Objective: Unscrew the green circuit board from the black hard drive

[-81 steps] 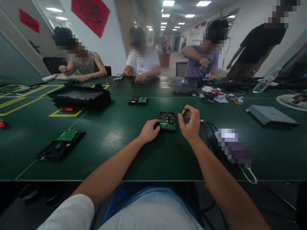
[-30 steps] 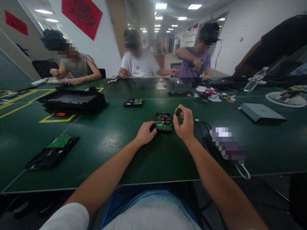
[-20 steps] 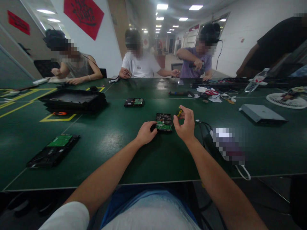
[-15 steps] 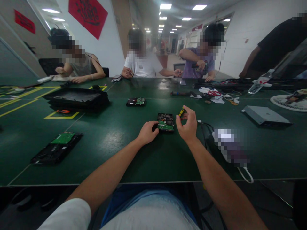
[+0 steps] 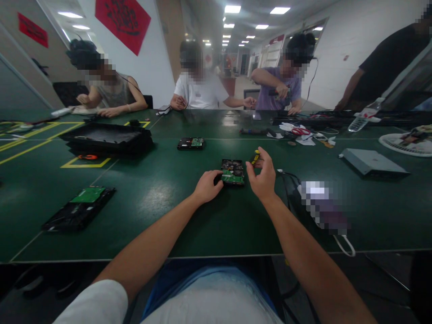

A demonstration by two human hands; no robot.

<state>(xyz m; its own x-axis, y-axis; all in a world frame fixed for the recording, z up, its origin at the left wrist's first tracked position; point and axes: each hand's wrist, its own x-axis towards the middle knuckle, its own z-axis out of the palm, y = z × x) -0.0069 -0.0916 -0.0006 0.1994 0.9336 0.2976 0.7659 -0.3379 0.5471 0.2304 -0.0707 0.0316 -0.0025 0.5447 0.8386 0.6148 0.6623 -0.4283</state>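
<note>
A hard drive (image 5: 232,166) with a green circuit board along its near side lies flat on the green table in front of me. My left hand (image 5: 208,187) holds it by the left edge, thumb at the near corner and fingers behind. Just to the right of the drive, my right hand (image 5: 262,177) is raised and pinches a short yellow-and-black screwdriver (image 5: 256,155) between thumb and fingers. It is held at a slant, apart from the drive. The screwdriver's tip is too small to make out.
Another hard drive (image 5: 191,143) lies farther back, and a larger black unit with a green board (image 5: 79,209) at left. Black trays (image 5: 108,137) stand behind it. On the right are a phone (image 5: 324,207) with a cable, a grey metal box (image 5: 374,163) and a bottle (image 5: 366,116). Co-workers sit opposite.
The screwdriver has turned slightly in my right hand, which has shifted a touch to the left. My left hand and the hard drive stay in place.
</note>
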